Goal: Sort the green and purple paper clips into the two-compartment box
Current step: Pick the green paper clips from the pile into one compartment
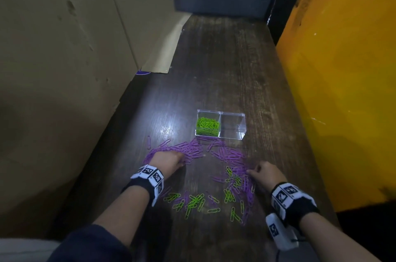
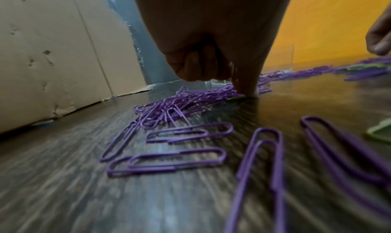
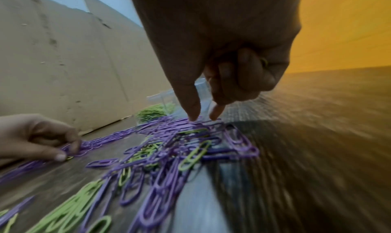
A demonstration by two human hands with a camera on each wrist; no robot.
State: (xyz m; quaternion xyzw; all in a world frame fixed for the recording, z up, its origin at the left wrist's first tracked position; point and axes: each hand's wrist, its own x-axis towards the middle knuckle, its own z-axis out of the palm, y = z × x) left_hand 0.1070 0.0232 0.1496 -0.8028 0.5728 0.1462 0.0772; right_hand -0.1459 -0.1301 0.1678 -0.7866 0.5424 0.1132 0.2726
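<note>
We can't tell what, if anything, the right hand [image 3: 220,79] holds; its curled fingers hide it. Purple clips [image 2: 262,178] nearest the left wrist cam are cut off at bottom edge, blurred.

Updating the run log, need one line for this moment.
box: green left, right empty | left hand: pressing purple clips | right hand: reaching mixed clips

left hand [image 2: 211,36]: one fingertip [image 2: 250,91] pressing down at edge of purple paper clips [image 2: 169,161], other fingers curled | bench [image 2: 63,186]: dark wood | cardboard wall [image 2: 52,52] left | yellow wall [image 2: 328,27] right
</note>
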